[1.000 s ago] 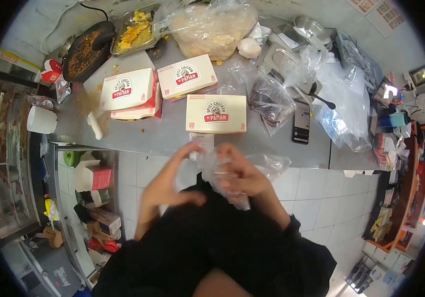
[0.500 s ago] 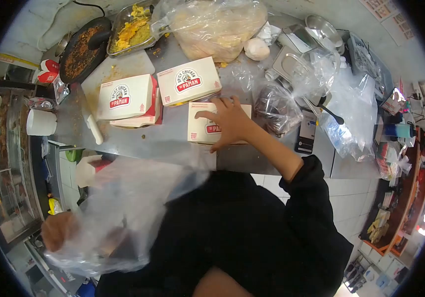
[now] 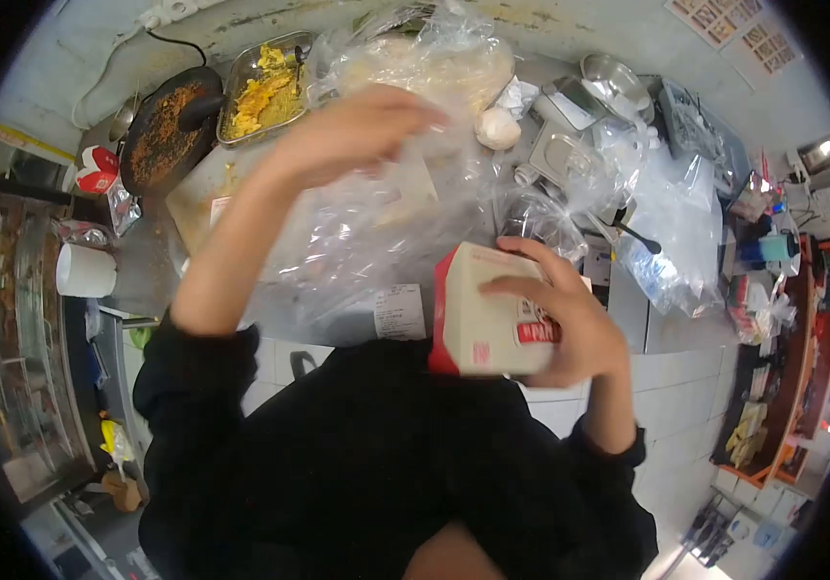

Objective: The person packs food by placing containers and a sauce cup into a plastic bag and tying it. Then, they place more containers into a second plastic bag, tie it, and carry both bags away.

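Observation:
My right hand (image 3: 574,324) grips a cream-and-red takeaway food box (image 3: 478,309), tilted at the counter's front edge, with a printed logo partly under the fingers. Blurred by motion, my left hand (image 3: 362,135) is curled at the far side of a clear plastic bag (image 3: 357,232) and appears to hold it. The bag lies loosely spread over the middle of the counter. Beneath it other boxes are mostly hidden. A printed receipt (image 3: 398,311) lies beside the held box.
At the back left are a dark stone mortar (image 3: 165,135) and a metal tray of yellow food (image 3: 270,92). A white cup (image 3: 84,269) stands at the left edge. Bagged dark food (image 3: 536,217), metal containers (image 3: 565,150) and a black-handled utensil (image 3: 642,237) crowd the right.
My left hand has swung up from the lower left, carrying the plastic bag over the boxes. My right hand has lifted the box off the counter toward me, uncovering the receipt.

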The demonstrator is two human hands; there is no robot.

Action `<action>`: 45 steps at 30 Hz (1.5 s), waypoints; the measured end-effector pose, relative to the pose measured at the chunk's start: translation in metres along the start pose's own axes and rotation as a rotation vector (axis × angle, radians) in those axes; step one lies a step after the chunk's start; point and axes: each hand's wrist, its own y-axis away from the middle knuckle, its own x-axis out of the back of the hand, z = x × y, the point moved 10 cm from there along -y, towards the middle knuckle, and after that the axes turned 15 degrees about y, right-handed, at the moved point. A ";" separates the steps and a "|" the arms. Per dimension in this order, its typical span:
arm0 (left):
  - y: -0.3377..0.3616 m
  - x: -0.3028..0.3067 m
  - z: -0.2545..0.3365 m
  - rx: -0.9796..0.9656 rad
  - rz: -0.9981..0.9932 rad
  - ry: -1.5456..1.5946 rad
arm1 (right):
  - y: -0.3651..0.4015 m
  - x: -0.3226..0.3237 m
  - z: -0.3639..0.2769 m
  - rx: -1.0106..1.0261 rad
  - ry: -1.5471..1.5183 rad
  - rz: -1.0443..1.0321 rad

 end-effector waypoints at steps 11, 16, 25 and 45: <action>0.091 -0.109 0.062 -0.447 -0.289 -0.751 | 0.014 -0.061 0.071 -0.629 -0.866 0.436; 0.132 -0.154 0.026 -0.454 -0.954 -0.030 | -0.026 -0.043 0.094 -0.650 -0.338 0.675; 0.166 -0.124 0.063 -0.896 -0.672 -0.503 | -0.085 -0.037 0.055 -0.533 0.076 0.581; 0.032 -0.097 -0.270 -0.263 0.286 0.827 | -0.028 -0.011 0.032 -0.557 -0.627 0.775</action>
